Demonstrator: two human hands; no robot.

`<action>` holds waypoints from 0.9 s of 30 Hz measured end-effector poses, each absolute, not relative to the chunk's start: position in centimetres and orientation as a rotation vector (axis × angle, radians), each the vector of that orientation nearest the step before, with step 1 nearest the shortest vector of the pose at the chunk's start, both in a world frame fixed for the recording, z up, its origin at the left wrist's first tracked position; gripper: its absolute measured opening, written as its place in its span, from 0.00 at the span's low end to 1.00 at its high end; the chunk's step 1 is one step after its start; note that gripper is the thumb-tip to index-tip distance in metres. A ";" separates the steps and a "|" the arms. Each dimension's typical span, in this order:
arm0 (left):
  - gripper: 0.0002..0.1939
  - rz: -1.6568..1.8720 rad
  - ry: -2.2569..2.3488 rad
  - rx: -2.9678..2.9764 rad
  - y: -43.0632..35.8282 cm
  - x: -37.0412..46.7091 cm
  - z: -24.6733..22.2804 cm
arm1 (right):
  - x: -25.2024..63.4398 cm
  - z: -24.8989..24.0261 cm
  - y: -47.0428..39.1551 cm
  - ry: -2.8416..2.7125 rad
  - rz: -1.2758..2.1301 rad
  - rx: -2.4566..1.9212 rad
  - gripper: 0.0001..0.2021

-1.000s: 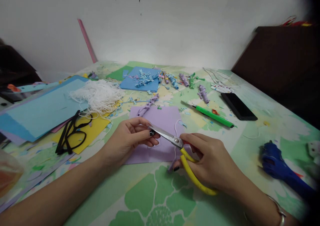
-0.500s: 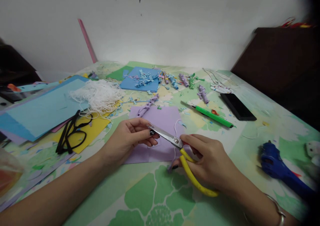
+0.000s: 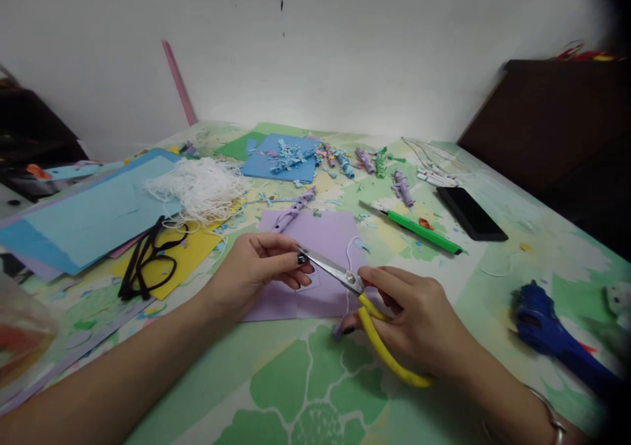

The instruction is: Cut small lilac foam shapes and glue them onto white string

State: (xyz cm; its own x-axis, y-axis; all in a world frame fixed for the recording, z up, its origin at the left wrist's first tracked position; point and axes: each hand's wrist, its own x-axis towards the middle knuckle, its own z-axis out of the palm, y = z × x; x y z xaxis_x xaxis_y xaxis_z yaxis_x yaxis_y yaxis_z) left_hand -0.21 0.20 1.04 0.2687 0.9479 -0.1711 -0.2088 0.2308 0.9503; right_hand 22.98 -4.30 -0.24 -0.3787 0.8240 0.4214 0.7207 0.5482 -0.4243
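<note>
My right hand grips a pair of scissors by the yellow handles. The blades are nearly closed and point left. At their tip, my left hand is closed in a pinch between thumb and index finger; whatever lies between them is too small to make out. Beneath both hands is a sheet of purple foam or paper. A white string runs over the sheet, down behind the scissors, to a small purple piece by my right thumb. Just beyond the sheet lies a purple frilled roll.
Left are a heap of white string, black glasses and light blue sheets. Right are a green utility knife, a black phone and a blue glue gun. Several frilled rolls and scraps lie farther back.
The view has shifted slightly, so everything sits a little to the right. Both hands and the scissors keep nearly the same pose.
</note>
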 end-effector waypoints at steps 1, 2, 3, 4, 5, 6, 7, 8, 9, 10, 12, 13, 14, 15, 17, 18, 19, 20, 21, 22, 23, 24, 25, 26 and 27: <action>0.03 0.978 0.960 1.006 0.2 -0.3 1.1 | 23.0 -0.2 -4.3 -2.191 0.227 -1.242 0.17; 0.03 0.970 0.973 1.019 0.3 -0.3 1.2 | 23.0 -0.2 -4.3 -2.197 0.225 -1.243 0.17; 0.02 0.960 0.985 1.037 0.3 -0.4 1.2 | 23.1 -0.2 -4.3 -2.205 0.223 -1.242 0.16; 0.02 0.946 0.999 1.059 0.4 -0.5 1.3 | 23.1 -0.1 -4.3 -2.213 0.219 -1.239 0.16; 0.01 0.933 1.011 1.082 0.4 -0.6 1.3 | 23.2 -0.1 -4.3 -2.220 0.214 -1.232 0.16; 0.01 0.919 1.020 1.105 0.5 -0.7 1.4 | 23.2 0.0 -4.3 -2.227 0.209 -1.229 0.16; 0.01 0.908 1.025 1.125 0.5 -0.7 1.4 | 23.3 0.0 -4.3 -2.233 0.209 -1.229 0.16; 0.02 0.899 1.026 1.142 0.6 -0.8 1.4 | 23.3 0.1 -4.3 -2.237 0.211 -1.229 0.16; 0.02 0.896 1.021 1.155 0.7 -0.9 1.4 | 23.3 0.1 -4.3 -2.242 0.215 -1.230 0.16; 0.02 0.893 1.016 1.166 0.7 -0.9 1.4 | 23.3 0.2 -4.3 -2.246 0.217 -1.233 0.16; 0.02 0.884 1.011 1.187 0.9 -1.0 1.3 | 23.3 0.2 -4.2 -2.255 0.211 -1.229 0.15; 0.02 0.882 1.011 1.196 1.0 -1.1 1.3 | 23.3 0.2 -4.2 -2.258 0.205 -1.222 0.15; 0.02 0.877 1.011 1.206 1.0 -1.1 1.3 | 23.4 0.3 -4.2 -2.261 0.194 -1.218 0.15; 0.02 0.870 1.010 1.218 1.1 -1.2 1.3 | 23.4 0.3 -4.2 -2.266 0.184 -1.216 0.16; 0.02 0.858 1.004 1.238 1.2 -1.3 1.3 | 23.4 0.2 -4.2 -2.282 0.165 -1.211 0.16; 0.02 0.850 1.001 1.246 1.2 -1.4 1.3 | 23.4 0.2 -4.2 -2.288 0.158 -1.213 0.15; 0.03 0.843 0.998 1.254 1.3 -1.5 1.3 | 23.4 0.2 -4.2 -2.295 0.155 -1.214 0.14; 0.03 0.838 0.997 1.259 1.3 -1.6 1.3 | 23.5 0.2 -4.2 -2.302 0.158 -1.212 0.14; 0.03 0.831 0.992 1.263 1.3 -1.6 1.3 | 23.5 0.2 -4.2 -2.306 0.164 -1.211 0.14; 0.03 0.824 0.988 1.265 1.3 -1.7 1.3 | 23.5 0.2 -4.2 -2.307 0.166 -1.210 0.15; 0.04 0.816 0.983 1.264 1.3 -1.7 1.3 | 23.5 0.2 -4.2 -2.311 0.166 -1.209 0.15; 0.04 0.807 0.980 1.263 1.3 -1.8 1.3 | 23.5 0.3 -4.1 -2.318 0.164 -1.209 0.15; 0.04 0.799 0.981 1.260 1.3 -1.8 1.3 | 23.5 0.3 -4.1 -2.325 0.162 -1.211 0.15; 0.04 0.792 0.985 1.258 1.3 -1.8 1.3 | 23.5 0.3 -4.1 -2.328 0.161 -1.217 0.15; 0.04 0.790 0.990 1.258 1.4 -1.8 1.3 | 23.5 0.3 -4.1 -2.331 0.161 -1.223 0.15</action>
State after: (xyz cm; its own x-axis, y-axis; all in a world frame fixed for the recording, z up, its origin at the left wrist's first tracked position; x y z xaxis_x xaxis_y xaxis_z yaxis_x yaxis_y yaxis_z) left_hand -1.82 1.37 1.30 0.3896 0.9063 -0.1636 0.0412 0.1603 0.9862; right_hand 23.53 -4.15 0.28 -0.4724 0.7982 0.3738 0.7393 0.5897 -0.3251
